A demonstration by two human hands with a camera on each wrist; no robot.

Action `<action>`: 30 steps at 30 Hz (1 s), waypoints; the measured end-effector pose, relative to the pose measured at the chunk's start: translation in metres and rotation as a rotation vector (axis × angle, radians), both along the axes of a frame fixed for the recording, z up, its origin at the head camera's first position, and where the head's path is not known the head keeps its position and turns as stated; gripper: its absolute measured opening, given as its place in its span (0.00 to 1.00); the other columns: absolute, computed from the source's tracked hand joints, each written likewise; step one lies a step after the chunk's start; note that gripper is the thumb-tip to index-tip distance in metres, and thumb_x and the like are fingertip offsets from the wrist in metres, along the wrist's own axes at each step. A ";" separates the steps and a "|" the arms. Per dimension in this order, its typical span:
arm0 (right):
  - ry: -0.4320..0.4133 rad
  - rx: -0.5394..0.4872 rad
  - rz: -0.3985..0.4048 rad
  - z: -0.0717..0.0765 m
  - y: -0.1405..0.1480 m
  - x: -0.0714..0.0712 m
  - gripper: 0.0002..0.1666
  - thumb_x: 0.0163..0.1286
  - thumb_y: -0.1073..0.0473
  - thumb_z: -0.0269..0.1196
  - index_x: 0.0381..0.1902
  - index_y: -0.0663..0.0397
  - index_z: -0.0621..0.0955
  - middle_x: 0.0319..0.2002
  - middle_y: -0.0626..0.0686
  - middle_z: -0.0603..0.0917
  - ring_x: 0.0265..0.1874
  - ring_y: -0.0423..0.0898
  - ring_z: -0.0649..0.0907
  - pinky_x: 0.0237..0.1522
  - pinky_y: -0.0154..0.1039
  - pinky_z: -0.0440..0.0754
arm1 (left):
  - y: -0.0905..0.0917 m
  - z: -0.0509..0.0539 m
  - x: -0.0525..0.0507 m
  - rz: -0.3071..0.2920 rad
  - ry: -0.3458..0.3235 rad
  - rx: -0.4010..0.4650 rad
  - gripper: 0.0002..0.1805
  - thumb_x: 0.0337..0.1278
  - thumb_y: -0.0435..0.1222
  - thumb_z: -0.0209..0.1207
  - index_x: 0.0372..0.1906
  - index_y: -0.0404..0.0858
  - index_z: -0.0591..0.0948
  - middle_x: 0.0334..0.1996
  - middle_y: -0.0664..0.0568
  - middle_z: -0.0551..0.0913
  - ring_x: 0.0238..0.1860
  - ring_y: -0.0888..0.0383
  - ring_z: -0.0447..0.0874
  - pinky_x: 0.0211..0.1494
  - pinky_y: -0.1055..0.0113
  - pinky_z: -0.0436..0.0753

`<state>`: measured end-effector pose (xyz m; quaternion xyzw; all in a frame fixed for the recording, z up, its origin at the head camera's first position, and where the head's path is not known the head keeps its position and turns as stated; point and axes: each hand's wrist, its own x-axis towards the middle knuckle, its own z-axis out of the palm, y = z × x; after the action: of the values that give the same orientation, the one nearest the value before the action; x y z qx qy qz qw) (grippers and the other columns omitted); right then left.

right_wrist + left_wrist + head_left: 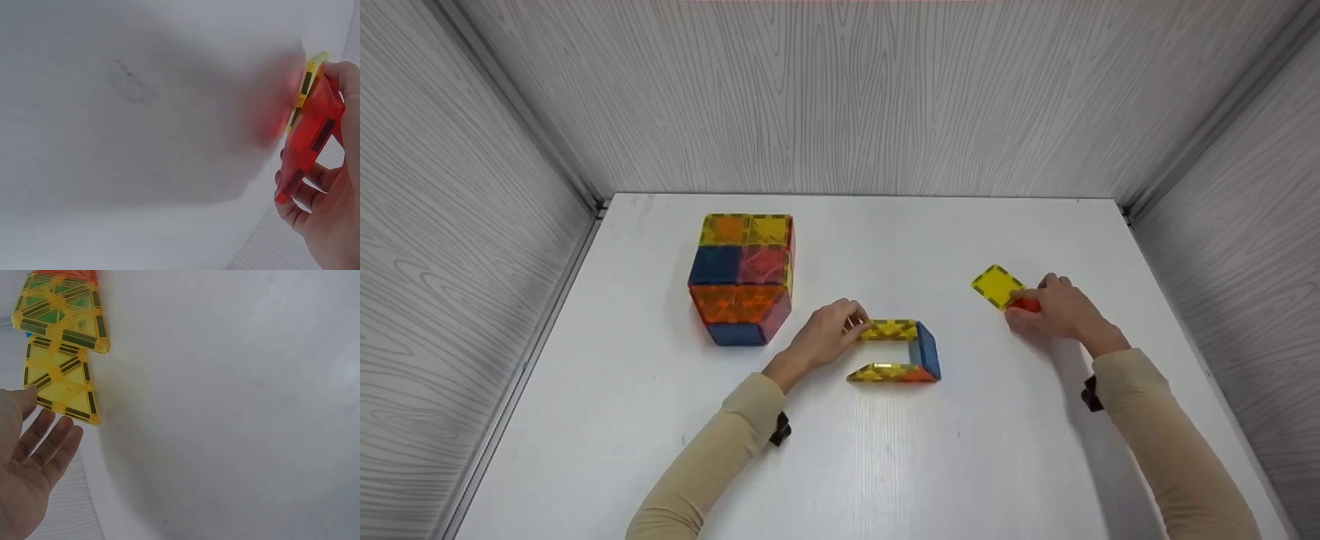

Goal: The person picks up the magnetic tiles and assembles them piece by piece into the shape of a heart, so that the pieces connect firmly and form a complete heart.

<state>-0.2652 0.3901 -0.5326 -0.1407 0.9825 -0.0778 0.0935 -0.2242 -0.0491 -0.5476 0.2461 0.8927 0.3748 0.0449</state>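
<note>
My left hand (823,335) is at the left end of a low frame of magnetic tiles. Its thumb and a mostly hidden finger pinch the edge of a yellow magnetic tile (59,379) there. A blue tile (929,351) forms the frame's right end, and a yellow-and-orange side (885,373) runs along the front. Over to the right, my right hand (1059,309) grips a red magnetic tile (309,132) between thumb and fingers. A yellow square tile (996,285) touches the red one's edge, seen nearly edge-on in the right wrist view.
At the back left stands a larger many-coloured block of magnetic tiles (739,281), close to my left hand. The white table (847,465) is bounded by grey wood-grain panels (840,97) at the back and sides.
</note>
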 end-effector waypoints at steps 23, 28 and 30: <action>0.160 -0.315 0.070 0.037 -0.064 0.018 0.30 0.69 0.43 0.72 0.61 0.54 0.83 0.59 0.64 0.79 0.57 0.62 0.78 0.53 0.61 0.87 | 0.000 0.000 0.001 -0.001 0.015 0.005 0.08 0.76 0.39 0.61 0.48 0.39 0.83 0.44 0.47 0.85 0.46 0.54 0.86 0.53 0.58 0.87; 0.175 -0.411 0.129 0.037 -0.094 0.025 0.32 0.66 0.43 0.74 0.63 0.51 0.84 0.61 0.60 0.80 0.60 0.59 0.78 0.54 0.61 0.87 | 0.000 -0.002 0.001 0.003 0.007 0.005 0.08 0.76 0.39 0.61 0.49 0.39 0.83 0.44 0.47 0.86 0.46 0.54 0.86 0.53 0.58 0.87; 0.178 -0.444 0.151 0.036 -0.106 0.028 0.33 0.65 0.44 0.75 0.64 0.51 0.84 0.62 0.59 0.80 0.62 0.58 0.77 0.55 0.60 0.87 | 0.000 -0.002 0.001 0.003 0.007 0.011 0.08 0.76 0.39 0.61 0.49 0.39 0.83 0.44 0.46 0.86 0.46 0.54 0.86 0.53 0.58 0.87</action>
<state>-0.2369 0.2845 -0.4967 -0.2373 0.9323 -0.2720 -0.0210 -0.2237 -0.0488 -0.5498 0.2461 0.8912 0.3789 0.0400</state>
